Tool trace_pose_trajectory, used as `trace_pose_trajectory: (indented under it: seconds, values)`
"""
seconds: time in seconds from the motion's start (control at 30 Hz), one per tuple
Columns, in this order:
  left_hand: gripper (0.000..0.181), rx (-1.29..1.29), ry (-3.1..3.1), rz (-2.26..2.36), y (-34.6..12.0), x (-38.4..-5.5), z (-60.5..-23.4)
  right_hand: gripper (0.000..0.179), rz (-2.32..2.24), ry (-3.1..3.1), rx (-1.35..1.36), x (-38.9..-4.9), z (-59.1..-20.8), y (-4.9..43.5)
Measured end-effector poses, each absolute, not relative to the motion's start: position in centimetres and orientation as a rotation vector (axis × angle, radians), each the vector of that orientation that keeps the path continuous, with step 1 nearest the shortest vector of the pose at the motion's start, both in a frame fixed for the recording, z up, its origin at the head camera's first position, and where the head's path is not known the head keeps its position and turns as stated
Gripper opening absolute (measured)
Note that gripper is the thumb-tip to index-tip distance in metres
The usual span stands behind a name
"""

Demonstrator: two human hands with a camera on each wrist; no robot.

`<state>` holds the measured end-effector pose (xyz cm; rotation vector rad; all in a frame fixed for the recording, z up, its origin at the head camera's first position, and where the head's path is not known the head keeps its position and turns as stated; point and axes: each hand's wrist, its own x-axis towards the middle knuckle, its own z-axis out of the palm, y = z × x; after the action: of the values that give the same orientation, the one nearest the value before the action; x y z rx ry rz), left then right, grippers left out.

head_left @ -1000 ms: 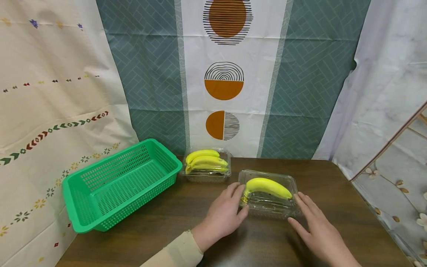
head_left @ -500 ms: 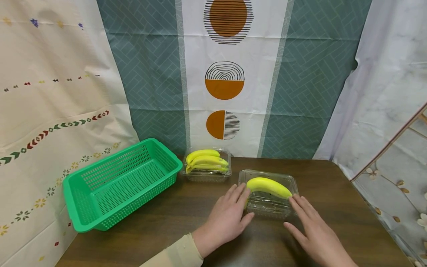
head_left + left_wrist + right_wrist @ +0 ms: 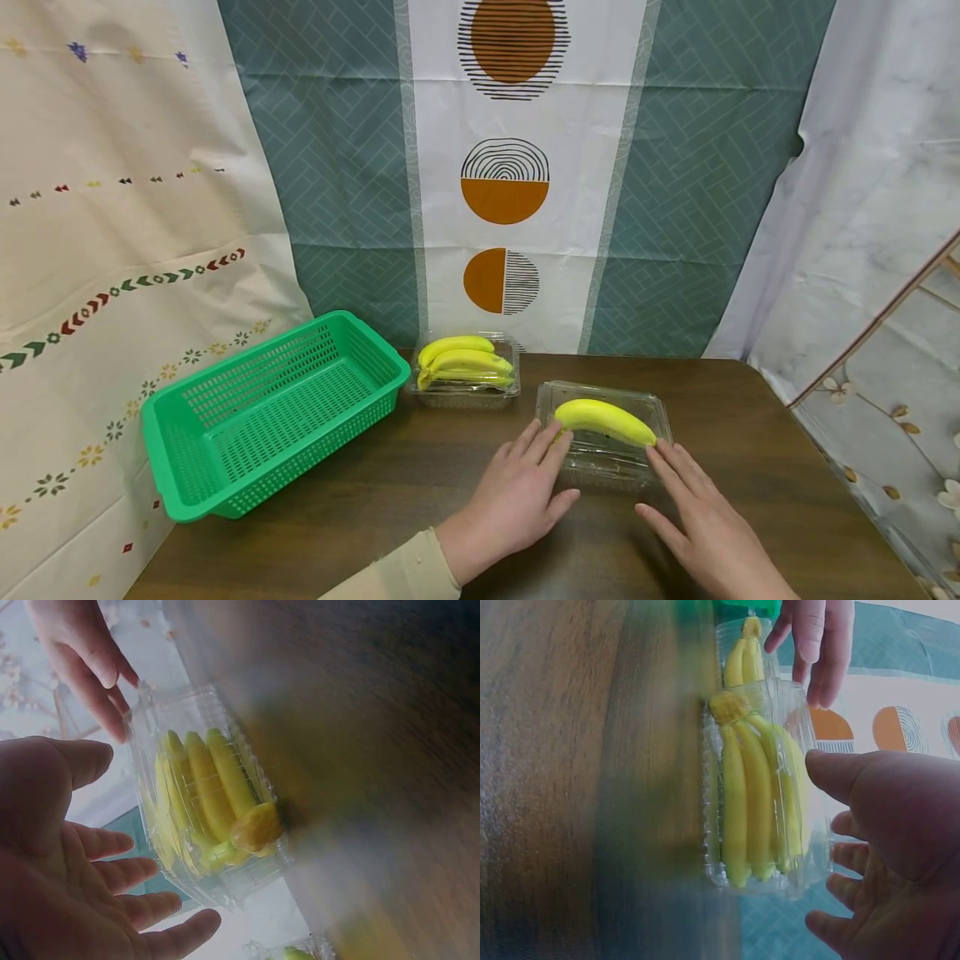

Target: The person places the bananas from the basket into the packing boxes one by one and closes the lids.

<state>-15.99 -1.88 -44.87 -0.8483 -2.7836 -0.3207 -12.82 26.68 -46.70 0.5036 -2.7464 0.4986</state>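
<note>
A clear plastic clamshell box (image 3: 611, 467) with a bunch of bananas (image 3: 603, 419) inside stands on the table. The wrist views show several bananas (image 3: 206, 780) lying side by side, joined at a brown stem end (image 3: 729, 707). My left hand (image 3: 517, 492) is at the box's near left corner, its fingers fairly straight over the lid's edge. At the near right corner, my right hand (image 3: 697, 508) extends its fingers to the lid in the same way. Both thumbs stand apart from the box. Whether the fingertips touch the plastic, I cannot tell.
Farther back, to the left, another clear box (image 3: 468, 400) holds bananas (image 3: 465, 362). A green plastic basket (image 3: 277, 450) sits at the left of the brown wooden table (image 3: 390, 500). Printed cloths hang behind and at both sides.
My left hand has slid right and toward me, from the box's left side to its near corner. My right hand has shifted slightly left. The box stays in place.
</note>
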Motion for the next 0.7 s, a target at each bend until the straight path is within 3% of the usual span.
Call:
trace_pose_trajectory:
  seconds: [0.7]
  values:
    - [0.073, -0.863, -2.813, -0.241, -1.74, -16.18, -45.21, 0.085, 0.514, -2.783, 0.500, -13.06, -46.56, 26.64]
